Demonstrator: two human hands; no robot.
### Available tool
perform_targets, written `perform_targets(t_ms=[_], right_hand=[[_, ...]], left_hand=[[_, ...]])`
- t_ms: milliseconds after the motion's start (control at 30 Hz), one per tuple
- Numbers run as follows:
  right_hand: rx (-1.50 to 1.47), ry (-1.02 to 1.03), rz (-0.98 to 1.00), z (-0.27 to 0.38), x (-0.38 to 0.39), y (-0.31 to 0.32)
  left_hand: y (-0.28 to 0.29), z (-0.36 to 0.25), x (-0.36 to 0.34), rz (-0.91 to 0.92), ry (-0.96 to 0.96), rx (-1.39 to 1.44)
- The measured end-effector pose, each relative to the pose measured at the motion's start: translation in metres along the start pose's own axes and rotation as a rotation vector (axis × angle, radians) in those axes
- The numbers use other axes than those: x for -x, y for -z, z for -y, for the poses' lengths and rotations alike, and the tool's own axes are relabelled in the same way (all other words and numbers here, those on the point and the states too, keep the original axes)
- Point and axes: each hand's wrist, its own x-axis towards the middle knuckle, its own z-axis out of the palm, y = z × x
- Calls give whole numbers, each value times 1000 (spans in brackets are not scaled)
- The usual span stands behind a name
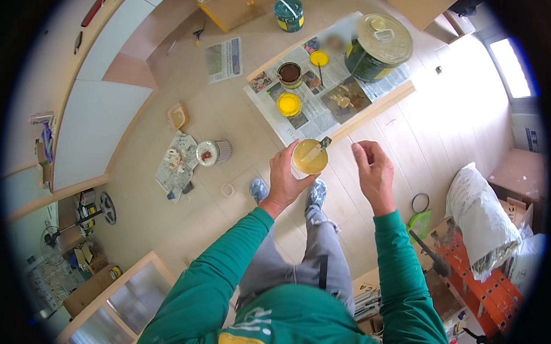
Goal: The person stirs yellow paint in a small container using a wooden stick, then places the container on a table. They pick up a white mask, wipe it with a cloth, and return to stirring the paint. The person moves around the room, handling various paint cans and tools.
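Observation:
Just above my feet, my left hand (284,177) grips a small round tub (296,169) from its side, thumb and fingers around the wall. Pale yellow, paint-like liquid (307,161) covers its bottom. A flat stirring blade (315,152) leans in it, its dark smeared end (326,141) sticking out over the far rim. My right hand (375,177) hovers to the right, apart from the tub. Its fingers are loosely bent with the thumb apart, and nothing shows in them. Ahead, a newspaper-covered board (390,104) bears a yellow paint can (288,104) and a can of dark brown paint (289,75).
On the board stand a large lidded paint drum (379,47) and a yellow lid (319,58) with a stick. Behind is a green bucket (288,15). A white-topped can (213,153) and stained newspaper (176,166) lie left. At right are a white sack (481,216) and orange ladder (480,279).

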Motion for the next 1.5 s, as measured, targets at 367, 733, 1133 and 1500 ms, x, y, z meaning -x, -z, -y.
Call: perform_targets(t_ms=[367, 733, 1133, 1500], right_hand=[[67, -207, 94, -133, 32, -88], [657, 522, 1053, -148, 219, -105], [824, -37, 1353, -78, 246, -203], [752, 6, 1502, 77, 244, -334]], left_hand=[[-92, 114, -42, -163, -47, -238], [45, 111, 254, 779, 451, -113], [139, 87, 365, 402, 813, 318], [273, 135, 363, 538, 938, 400]])
